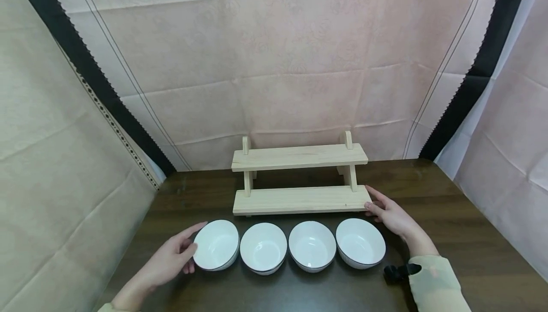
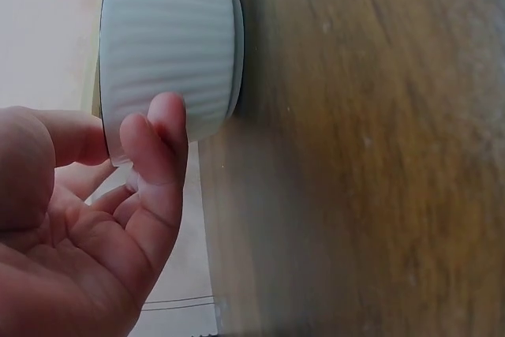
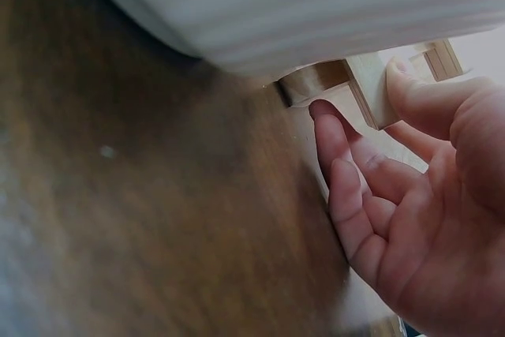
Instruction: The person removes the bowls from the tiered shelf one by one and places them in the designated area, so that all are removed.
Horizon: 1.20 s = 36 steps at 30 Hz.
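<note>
Several white bowls stand upright in a row on the dark wooden table. My left hand [image 1: 170, 259] holds the leftmost bowl [image 1: 216, 245] by its left side, thumb near the rim. In the left wrist view, fingers [image 2: 167, 120] rest against that bowl's ribbed outer wall [image 2: 170, 37]. Behind the row stands a two-tier pale wooden shelf [image 1: 299, 199]. My right hand [image 1: 396, 214] grips the right end of its lower board, thumb on top. The right wrist view shows the thumb [image 3: 418, 100] on the board's end [image 3: 371, 92], with other fingers curled below.
The two middle bowls [image 1: 263, 248] [image 1: 312, 245] and the rightmost bowl [image 1: 361, 242] sit close together, just in front of the shelf. Pale cloth [image 1: 299, 64] hangs behind the table [image 1: 428, 193] and along both sides. A black strap piece [image 1: 400, 273] is at the right wrist.
</note>
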Available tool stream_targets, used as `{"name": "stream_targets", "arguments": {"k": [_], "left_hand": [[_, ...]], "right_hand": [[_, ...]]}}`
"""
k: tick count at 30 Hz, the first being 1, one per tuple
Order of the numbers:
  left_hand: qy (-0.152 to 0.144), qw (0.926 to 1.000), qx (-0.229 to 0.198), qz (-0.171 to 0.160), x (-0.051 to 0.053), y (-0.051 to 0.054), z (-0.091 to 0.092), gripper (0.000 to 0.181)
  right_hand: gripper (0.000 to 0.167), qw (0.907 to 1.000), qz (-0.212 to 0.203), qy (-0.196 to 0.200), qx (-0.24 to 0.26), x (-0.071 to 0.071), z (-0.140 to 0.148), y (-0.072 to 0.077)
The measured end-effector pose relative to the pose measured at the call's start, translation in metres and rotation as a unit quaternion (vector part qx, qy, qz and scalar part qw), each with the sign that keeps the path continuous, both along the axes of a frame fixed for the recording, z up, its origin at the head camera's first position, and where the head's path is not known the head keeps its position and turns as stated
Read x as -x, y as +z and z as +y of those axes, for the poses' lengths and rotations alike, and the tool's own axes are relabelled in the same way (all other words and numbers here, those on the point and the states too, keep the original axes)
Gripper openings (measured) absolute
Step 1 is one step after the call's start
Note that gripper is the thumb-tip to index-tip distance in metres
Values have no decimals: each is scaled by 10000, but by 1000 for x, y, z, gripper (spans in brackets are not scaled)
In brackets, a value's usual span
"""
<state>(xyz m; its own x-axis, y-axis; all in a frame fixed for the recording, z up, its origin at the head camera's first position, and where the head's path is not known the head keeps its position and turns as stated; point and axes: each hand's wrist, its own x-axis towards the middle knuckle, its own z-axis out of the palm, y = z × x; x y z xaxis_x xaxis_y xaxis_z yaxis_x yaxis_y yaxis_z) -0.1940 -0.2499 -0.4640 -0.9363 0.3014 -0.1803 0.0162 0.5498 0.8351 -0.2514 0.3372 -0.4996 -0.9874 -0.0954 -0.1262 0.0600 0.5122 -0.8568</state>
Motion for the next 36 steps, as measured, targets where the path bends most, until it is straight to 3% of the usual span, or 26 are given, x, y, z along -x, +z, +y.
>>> {"name": "stream_targets", "arguments": {"k": [5, 14, 29, 36], "left_hand": [[-136, 9999, 66, -9, 2, 0, 0, 49], [-155, 9962, 781, 365, 0, 0, 5, 45], [13, 10000, -1, -25, 5, -9, -1, 44], [236, 9996, 118, 70, 6, -7, 3, 44]], "right_hand": [[66, 10000, -3, -13, -38, 0, 1, 0], [67, 10000, 3, 3, -52, 2, 2, -2], [65, 9999, 15, 46, -127, 0, 4, 2], [66, 9998, 85, 81, -150, 1, 9, 5]]}}
